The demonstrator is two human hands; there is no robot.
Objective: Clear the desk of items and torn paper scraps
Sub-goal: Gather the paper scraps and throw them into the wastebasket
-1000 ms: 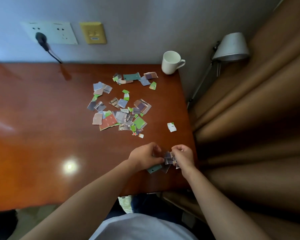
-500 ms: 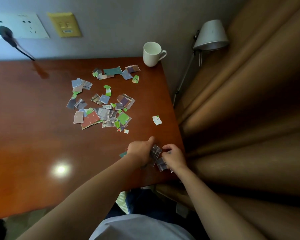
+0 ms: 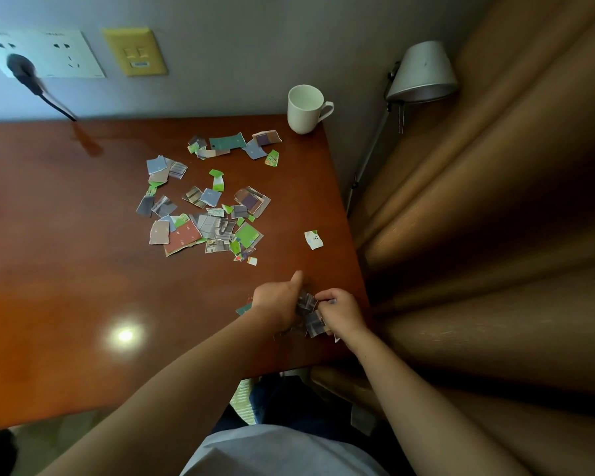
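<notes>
Little has moved over the last second: the gathered scraps have stayed at the near right corner of the desk, now bunched tighter between the two hands. The left hand curls round their left side, one digit sticking out forward. The right hand pinches the other side with bent fingers. A teal scrap lies loose just beside the left wrist. To gather well, I judge, squeeze the wad firmly and recover that stray before reaching for the lone white scrap, the main scatter and the mug.
</notes>
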